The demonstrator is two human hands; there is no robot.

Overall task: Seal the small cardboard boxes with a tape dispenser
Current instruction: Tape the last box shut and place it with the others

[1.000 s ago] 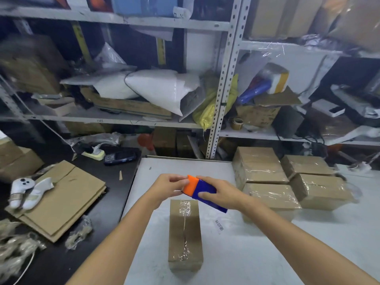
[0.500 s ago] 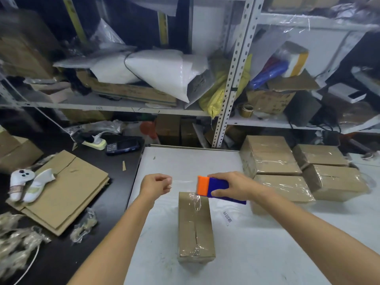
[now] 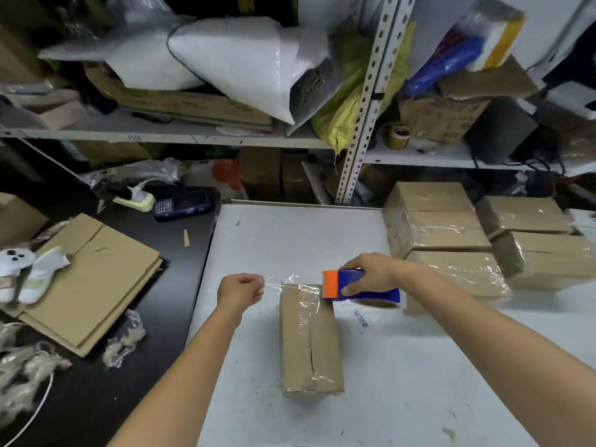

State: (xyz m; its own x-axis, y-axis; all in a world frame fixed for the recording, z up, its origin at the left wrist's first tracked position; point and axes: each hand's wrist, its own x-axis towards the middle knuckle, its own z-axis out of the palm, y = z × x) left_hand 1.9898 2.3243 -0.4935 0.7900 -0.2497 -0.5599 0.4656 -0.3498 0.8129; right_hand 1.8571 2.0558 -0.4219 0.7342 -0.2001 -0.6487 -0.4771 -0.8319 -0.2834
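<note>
A small cardboard box (image 3: 309, 343) lies lengthwise on the white table (image 3: 290, 240), between the person's two forearms, with its short end toward the camera and its top seam running away from it. The right hand (image 3: 374, 272) grips the blue body of a tape dispenser (image 3: 361, 285), fingers curled over the top and thumb on the near side, holding its orange front just above the box's far right corner. The left hand (image 3: 240, 293) is closed into a loose fist left of the box, pinching the free end of the clear tape (image 3: 274, 286). The strip stretches from that pinch to the dispenser, crossing the box's far end, where wrinkled film lies on the cardboard. Film-wrapped sealed boxes (image 3: 432, 217) are stacked at the table's far right, just behind the dispenser. Flattened cardboard (image 3: 93, 279) lies on the dark surface to the left.
</note>
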